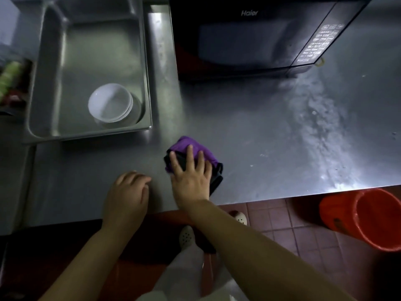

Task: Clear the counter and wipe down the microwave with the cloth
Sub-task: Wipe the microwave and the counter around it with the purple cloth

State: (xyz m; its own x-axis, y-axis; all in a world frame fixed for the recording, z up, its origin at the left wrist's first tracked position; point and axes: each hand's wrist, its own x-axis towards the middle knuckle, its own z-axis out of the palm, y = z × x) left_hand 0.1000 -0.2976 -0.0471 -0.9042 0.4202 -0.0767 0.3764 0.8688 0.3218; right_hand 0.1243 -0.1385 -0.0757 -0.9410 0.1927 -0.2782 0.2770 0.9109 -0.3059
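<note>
a: where's your crumpled purple and black cloth [196, 158]?

b: on the brushed steel counter [260, 135] near its front edge, your right hand [191, 177] pressing flat on it, fingers spread.

a: your left hand [128, 194]?

b: beside it, fingers loosely curled on bare steel, holding nothing.

a: and the black haier microwave [256, 38]?

b: door closed, at the back. stacked white bowls [111, 104] sit in the steel sink [65, 61].
</note>
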